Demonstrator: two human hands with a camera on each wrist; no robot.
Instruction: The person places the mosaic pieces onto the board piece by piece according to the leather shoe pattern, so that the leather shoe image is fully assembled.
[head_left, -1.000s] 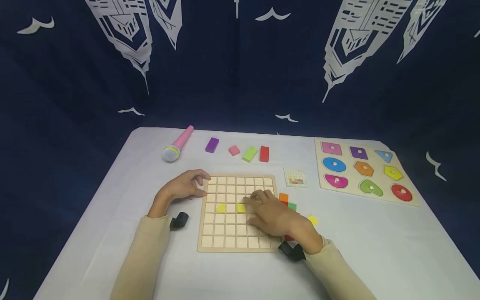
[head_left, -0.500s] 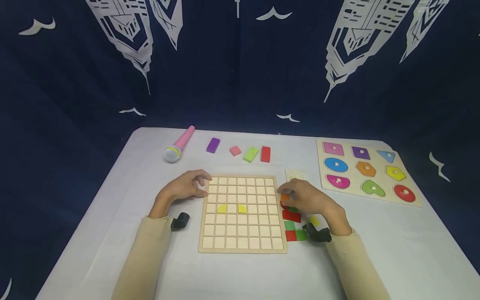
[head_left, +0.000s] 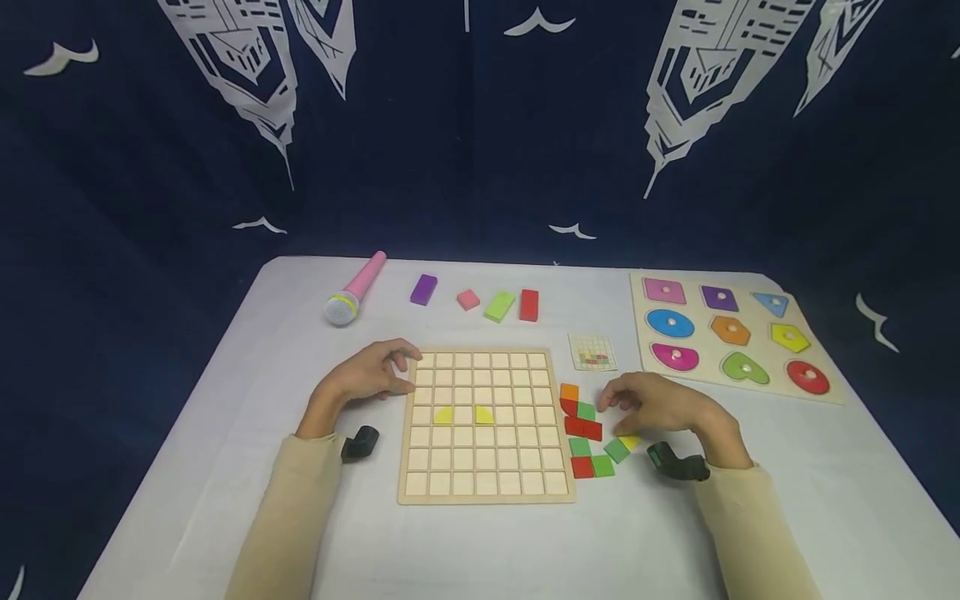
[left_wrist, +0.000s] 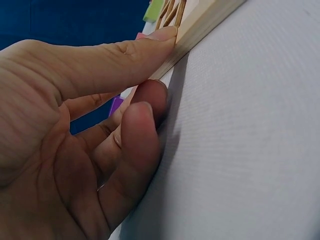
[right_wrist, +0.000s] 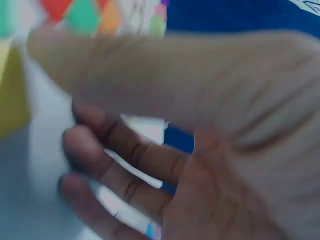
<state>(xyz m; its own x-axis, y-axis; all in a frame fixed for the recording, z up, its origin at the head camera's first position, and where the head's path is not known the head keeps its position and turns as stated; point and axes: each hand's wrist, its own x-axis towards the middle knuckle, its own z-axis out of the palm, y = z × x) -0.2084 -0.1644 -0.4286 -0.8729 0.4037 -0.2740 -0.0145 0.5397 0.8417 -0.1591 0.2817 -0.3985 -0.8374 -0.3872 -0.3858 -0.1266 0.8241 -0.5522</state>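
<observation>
Near edge: bare white table (head_left: 480, 550) in front of you, free to pass | Centre: grid board (head_left: 483, 492) fills it, your left hand (head_left: 367, 379) against its left rim | Right: loose coloured tiles (head_left: 588, 429) crowd beside your right hand (head_left: 663, 408) | Far right: shape puzzle (head_left: 825, 398) blocks | Back: blocks (head_left: 498, 307) and pink microphone (head_left: 356, 287) line it.

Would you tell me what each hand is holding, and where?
Neither holds anything: the left hand touches the grid board's left edge; the right hand hovers over loose tiles.

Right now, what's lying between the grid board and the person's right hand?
In the head view, loose tiles, red, green and orange, lie between the grid board and the right hand.
</observation>
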